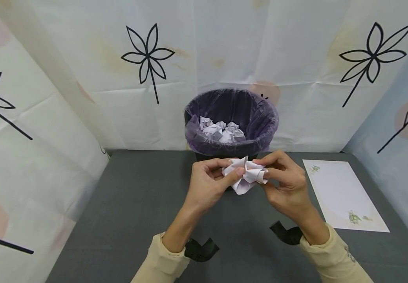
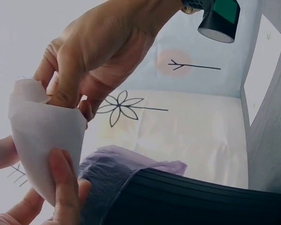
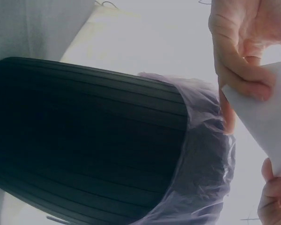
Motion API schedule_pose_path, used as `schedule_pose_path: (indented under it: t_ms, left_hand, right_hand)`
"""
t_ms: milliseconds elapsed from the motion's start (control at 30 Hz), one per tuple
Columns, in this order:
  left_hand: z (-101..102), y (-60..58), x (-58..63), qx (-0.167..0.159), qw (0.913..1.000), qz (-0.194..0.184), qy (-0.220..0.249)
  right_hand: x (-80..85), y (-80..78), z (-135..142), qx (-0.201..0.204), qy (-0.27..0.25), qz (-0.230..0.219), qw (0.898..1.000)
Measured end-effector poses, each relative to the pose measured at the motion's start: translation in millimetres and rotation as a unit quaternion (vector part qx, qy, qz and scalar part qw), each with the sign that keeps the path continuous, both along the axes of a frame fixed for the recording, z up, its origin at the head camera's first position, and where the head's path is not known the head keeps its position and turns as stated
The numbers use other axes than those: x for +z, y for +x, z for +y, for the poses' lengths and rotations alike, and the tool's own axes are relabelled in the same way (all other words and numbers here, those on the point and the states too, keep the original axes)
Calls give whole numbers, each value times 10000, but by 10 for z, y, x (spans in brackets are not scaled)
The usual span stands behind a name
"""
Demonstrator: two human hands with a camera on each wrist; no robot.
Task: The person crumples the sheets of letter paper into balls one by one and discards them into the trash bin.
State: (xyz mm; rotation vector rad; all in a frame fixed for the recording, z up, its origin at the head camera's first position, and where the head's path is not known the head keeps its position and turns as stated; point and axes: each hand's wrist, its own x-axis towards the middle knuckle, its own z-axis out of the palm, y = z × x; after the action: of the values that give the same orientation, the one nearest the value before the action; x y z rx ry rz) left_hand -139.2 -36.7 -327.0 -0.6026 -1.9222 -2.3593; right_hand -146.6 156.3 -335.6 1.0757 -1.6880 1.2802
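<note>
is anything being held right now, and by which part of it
Yes, a partly crumpled sheet of white paper: the left grip pinches its left side, the right grip its right side.

The head view looks forward and down from above, the paper [image 1: 247,179] right of its centre; the wrist views, closer and turned sideways, share that paper, left in the left wrist's frame, far right in the right's.

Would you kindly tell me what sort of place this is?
Likely a staged work booth: a patterned backdrop rises behind and beside a dark tabletop, where a lined bin stands.
</note>
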Motion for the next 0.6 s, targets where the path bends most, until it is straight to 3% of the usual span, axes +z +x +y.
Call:
schedule_pose_path:
  t_ms: [200, 367, 467, 600]
  left_hand:
    - [-39, 25, 41, -172, 9996, -207, -91]
    - [-91, 27, 39, -303, 9990, 48, -321]
    - [-137, 23, 45, -667, 9971, 151, -335]
    - [-171, 13, 60, -1370, 9905, -11, 147]
  right_hand:
    - [-36, -46, -6, 44, -89, 86, 9999]
    - [-49, -52, 6, 297, -448, -172, 9984]
    - [-46, -43, 34, 604, -714, -481, 9945]
    - [-35, -35, 70, 1012, -875, -776, 9880]
